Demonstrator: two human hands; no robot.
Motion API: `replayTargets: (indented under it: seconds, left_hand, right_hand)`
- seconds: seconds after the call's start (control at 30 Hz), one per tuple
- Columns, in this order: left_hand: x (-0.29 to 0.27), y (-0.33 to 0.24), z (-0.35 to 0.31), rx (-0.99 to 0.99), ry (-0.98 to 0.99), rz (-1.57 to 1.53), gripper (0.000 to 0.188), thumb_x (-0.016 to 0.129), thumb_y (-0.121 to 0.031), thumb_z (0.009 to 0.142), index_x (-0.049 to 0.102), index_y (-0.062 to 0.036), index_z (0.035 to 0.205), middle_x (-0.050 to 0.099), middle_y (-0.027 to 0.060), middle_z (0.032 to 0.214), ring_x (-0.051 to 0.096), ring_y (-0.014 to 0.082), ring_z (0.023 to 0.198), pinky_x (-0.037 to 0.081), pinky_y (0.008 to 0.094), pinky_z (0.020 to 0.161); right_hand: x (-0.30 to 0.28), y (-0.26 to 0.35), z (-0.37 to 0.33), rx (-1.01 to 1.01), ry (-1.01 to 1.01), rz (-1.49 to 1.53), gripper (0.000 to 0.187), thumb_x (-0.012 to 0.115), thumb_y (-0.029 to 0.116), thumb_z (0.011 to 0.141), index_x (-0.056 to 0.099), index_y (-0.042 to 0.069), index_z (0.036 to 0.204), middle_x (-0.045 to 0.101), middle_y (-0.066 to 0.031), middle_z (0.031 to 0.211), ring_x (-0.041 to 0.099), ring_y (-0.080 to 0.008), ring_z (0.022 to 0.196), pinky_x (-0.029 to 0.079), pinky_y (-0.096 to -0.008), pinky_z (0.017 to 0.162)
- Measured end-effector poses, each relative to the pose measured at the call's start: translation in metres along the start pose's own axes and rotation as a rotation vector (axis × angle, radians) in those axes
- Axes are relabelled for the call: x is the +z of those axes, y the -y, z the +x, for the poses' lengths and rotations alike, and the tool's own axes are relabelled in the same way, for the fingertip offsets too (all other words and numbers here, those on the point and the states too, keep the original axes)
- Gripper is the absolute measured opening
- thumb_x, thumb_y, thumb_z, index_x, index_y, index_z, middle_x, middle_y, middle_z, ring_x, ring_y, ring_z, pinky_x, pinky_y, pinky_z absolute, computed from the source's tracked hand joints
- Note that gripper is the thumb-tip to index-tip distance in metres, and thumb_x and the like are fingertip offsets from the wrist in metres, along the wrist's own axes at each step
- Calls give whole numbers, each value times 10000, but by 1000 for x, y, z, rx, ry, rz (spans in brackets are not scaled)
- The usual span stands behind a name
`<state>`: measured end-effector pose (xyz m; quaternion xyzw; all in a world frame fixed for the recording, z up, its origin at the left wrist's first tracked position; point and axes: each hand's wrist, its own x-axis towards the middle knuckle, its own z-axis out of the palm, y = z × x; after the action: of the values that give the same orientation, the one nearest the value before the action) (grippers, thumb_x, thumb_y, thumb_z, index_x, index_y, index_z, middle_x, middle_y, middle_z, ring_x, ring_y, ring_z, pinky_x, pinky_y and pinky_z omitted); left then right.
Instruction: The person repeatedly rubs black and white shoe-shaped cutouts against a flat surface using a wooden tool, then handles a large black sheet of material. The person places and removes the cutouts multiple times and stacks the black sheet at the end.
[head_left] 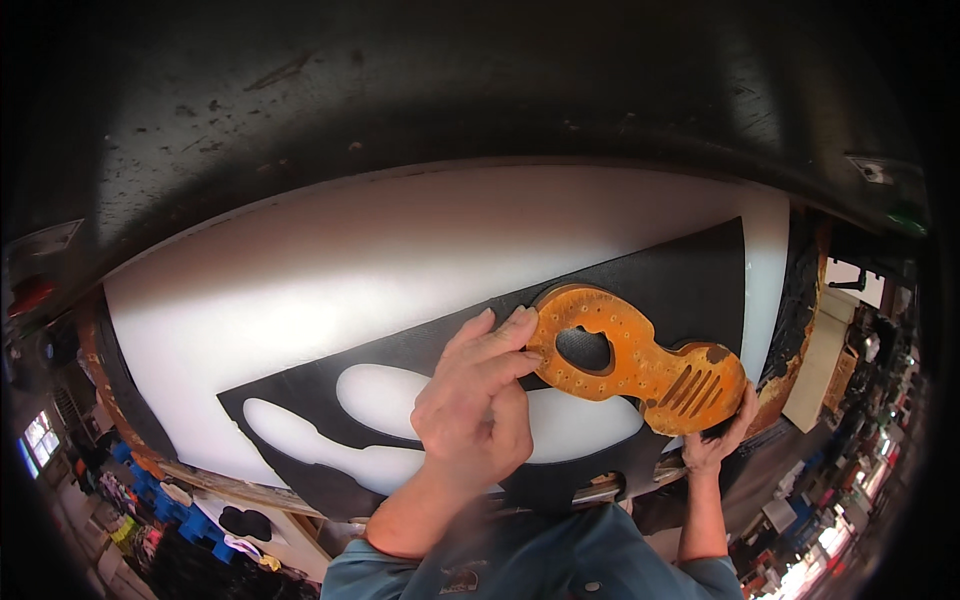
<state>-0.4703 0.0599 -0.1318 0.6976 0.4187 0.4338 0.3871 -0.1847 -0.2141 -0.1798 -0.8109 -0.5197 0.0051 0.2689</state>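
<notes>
An orange-brown cutting die [625,365], shaped like a shoe sole, lies tilted over a black sheet [660,270]. The die has a large oval opening at one end and a row of slanted slots at the other. At its left edge, the fingers of my left hand [480,390] close on the rounded end. My right hand [717,440] grips the slotted end from the right, its fingers partly hidden beneath. Sole-shaped openings [375,395] in the sheet let the white board [300,290] show through.
Above the board's far side hangs a broad dark metal press head [480,90], scuffed and wide. Worn wooden edges [795,370] flank the board. Blue plastic pieces [190,515] and a small table [265,520] with dark items stand at lower left; cluttered shelving fills the right.
</notes>
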Motion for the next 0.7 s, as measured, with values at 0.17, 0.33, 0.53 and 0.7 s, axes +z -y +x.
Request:
replayTargets:
  seconds: [0.17,0.33,0.53,0.7]
  left_hand:
    - [0,6,2,20,-33,36,224,564,163,869,703,46,1000,800,221,1067,790,358,1094,588,529,1048]
    - [7,14,0,-38,-100,3,201,565,120,914,731,41,996,812,185,1054,797,327,1035,594,496,1045]
    - [12,23,4,7,-183,-33,226,555,87,948,762,23,1014,829,168,1058,806,209,937,623,308,823]
    - [11,24,3,-50,-192,-99,244,560,70,968,785,25,1050,831,134,1028,744,136,847,596,282,795]
  right_hand:
    - [1,3,3,32,2,-76,1023,907,456,805,432,-46,1560,541,-226,1450,539,-381,1312,417,-496,1140]
    - [4,2,4,32,34,-3,983,899,300,854,396,-58,1618,497,-187,1582,502,-324,1453,377,-440,1230]
    - [13,9,14,-15,-29,-54,1018,949,314,741,469,-19,1575,570,-217,1446,555,-393,1325,425,-482,1158]
    - [19,23,25,-89,-121,-70,1007,992,379,717,540,-28,1520,634,-200,1383,594,-383,1246,460,-485,1100]
